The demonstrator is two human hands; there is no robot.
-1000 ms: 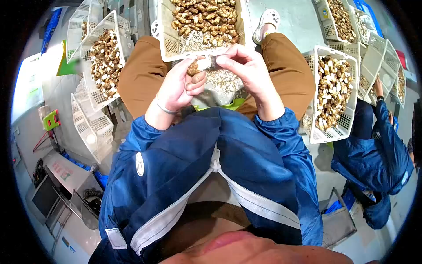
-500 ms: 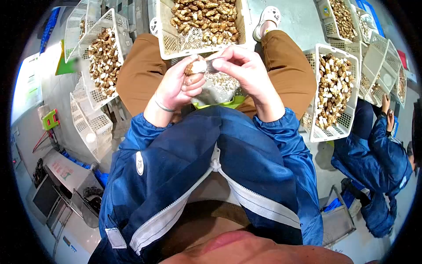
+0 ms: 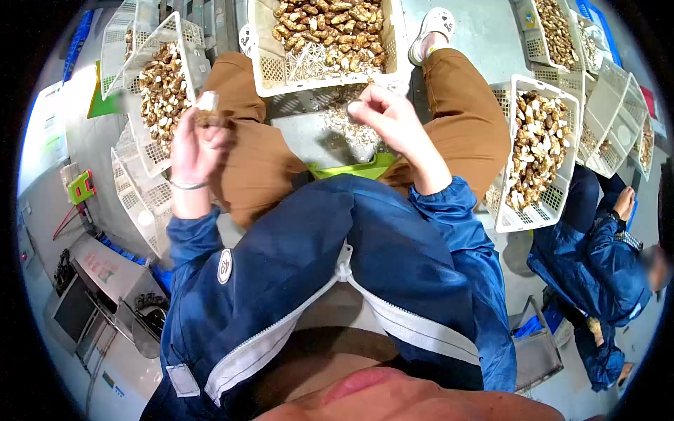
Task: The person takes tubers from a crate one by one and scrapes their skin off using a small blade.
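Note:
My left hand [image 3: 196, 151] is raised at the left, over the edge of a white crate [image 3: 181, 67] of mushrooms. Its fingers are closed on a mushroom [image 3: 208, 102] with a white end and a brown part, blurred by motion. In front of my lap, my right hand [image 3: 397, 121] has thumb and fingertips pressed together; what they pinch, if anything, I cannot make out. Below it, pale scraps [image 3: 354, 133] lie between my knees, by a bright green rim [image 3: 354, 168]. Straight ahead, a cream crate [image 3: 330, 84] holds brown mushrooms [image 3: 337, 31].
To the right stands another white crate [image 3: 505, 154] with cut mushrooms [image 3: 537, 147]. More crates [image 3: 607, 105] are stacked beyond it. A co-worker in a blue jacket [image 3: 597, 259] sits at the far right. A grey machine [image 3: 109, 270] is at the left.
My left hand has moved left with the mushroom, away from my right hand and toward the left crate. My right hand has stayed nearly in place, now apart from the mushroom.

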